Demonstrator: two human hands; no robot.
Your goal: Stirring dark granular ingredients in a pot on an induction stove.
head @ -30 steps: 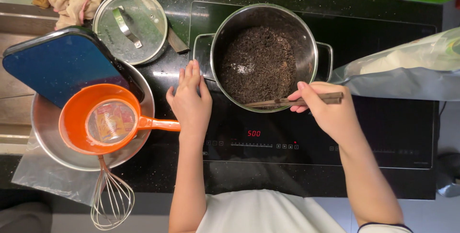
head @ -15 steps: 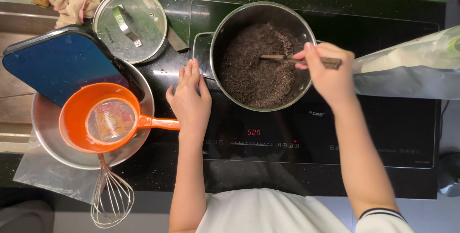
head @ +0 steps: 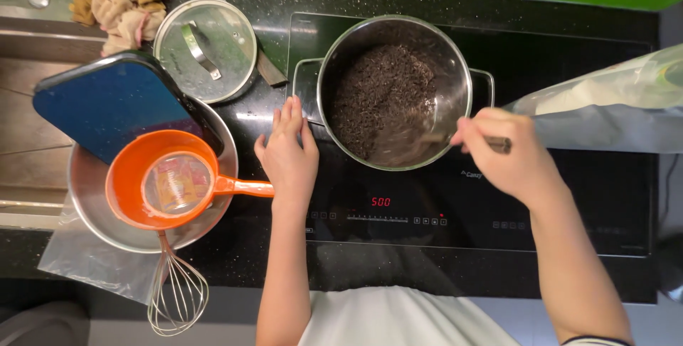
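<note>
- Far left, at 9 o'clock from the pot, an orange strainer point(head: 167, 182) sits in a steel bowl point(head: 85, 207), whisk point(head: 178, 293) at its 6. Parked off the heat, by the look of it.
- The left hand point(head: 288, 157) lies flat and open, fingers by the pot handle point(head: 304, 90), holding nothing. Probably steadying.
- The steel pot point(head: 395, 90) sits on the black cooktop point(head: 569, 197), dark grains inside.
- The right hand point(head: 509, 157), at the pot's 4 o'clock, is fisted around a wooden utensil point(head: 498, 144), tip blurred inside.
</note>
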